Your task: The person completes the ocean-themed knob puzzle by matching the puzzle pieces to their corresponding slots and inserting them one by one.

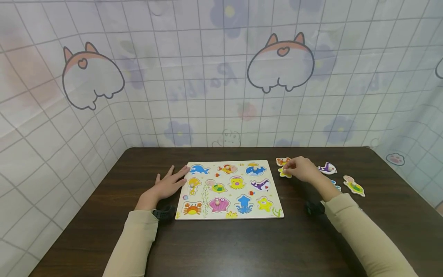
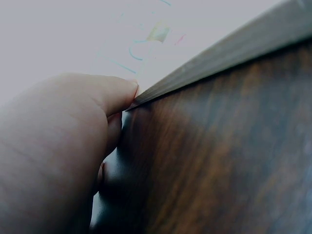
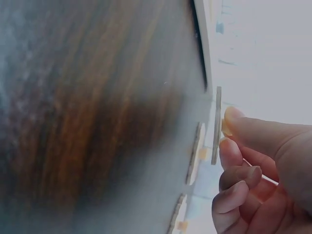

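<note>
The wooden sea-animal puzzle board (image 1: 213, 167) lies flat on the table. My left hand (image 1: 167, 187) rests at its left edge with fingers spread; in the left wrist view the thumb (image 2: 114, 92) touches the board's edge. Right of the board, my right hand (image 1: 302, 169) pinches the small knob of a yellow starfish puzzle piece (image 1: 284, 173) between thumb and fingers. Seen edge-on in the right wrist view, the starfish piece (image 3: 217, 126) stands apart from the tabletop pieces. An orange crab piece (image 1: 282, 161) lies just behind it.
Right of the right hand lie a purple dolphin-like piece (image 1: 327, 168), a green turtle piece (image 1: 353, 186) and a blue piece (image 1: 335, 185) partly hidden by the forearm. Knobbed pieces, among them a pink shell (image 1: 219, 205), sit in the board. A patterned curtain (image 1: 194, 107) surrounds the dark table.
</note>
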`<state>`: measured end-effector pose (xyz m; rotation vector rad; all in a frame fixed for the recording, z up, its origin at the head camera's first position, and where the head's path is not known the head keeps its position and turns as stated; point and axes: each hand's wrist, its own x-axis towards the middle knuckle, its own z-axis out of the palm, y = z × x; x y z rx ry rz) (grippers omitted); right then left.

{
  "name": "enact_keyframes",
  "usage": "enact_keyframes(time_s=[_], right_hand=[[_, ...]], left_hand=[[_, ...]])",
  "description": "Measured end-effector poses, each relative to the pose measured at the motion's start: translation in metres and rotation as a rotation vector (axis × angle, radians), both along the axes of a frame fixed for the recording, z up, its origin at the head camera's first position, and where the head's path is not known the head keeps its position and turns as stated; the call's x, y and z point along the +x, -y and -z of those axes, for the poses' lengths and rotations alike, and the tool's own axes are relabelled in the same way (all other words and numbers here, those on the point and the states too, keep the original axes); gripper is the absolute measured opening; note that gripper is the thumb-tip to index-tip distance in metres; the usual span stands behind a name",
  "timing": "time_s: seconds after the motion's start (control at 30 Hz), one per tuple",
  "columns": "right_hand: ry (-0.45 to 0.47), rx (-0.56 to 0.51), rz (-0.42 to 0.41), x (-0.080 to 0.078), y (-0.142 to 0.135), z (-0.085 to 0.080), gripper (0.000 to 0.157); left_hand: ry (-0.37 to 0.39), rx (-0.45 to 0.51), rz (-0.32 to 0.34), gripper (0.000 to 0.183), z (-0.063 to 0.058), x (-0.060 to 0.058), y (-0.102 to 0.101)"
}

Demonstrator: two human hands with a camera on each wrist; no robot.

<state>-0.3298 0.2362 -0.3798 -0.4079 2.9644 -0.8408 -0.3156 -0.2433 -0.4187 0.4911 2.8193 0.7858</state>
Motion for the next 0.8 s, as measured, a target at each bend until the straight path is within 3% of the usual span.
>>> enact_keyframes(time_s=[0.33,0.6,0.8], right_hand=[[-0.037,-0.047,-0.034,0.016,0.005,-0.007,0.015],[-0.092,-0.069,-0.121,0.031,0.014,-0.012,0.011],[-0.061,-0.101,-0.162,0.04,0.023,-0.015,0.011]], left_hand=[[-0.006,-0.024,-0.013,0.06,0.001,-0.001,0.0],[-0.003,-0.013,-0.016,0.06,0.001,-0.001,0.001],[-0.003,-0.01,-0.013,0.06,0.0,-0.001,0.0]])
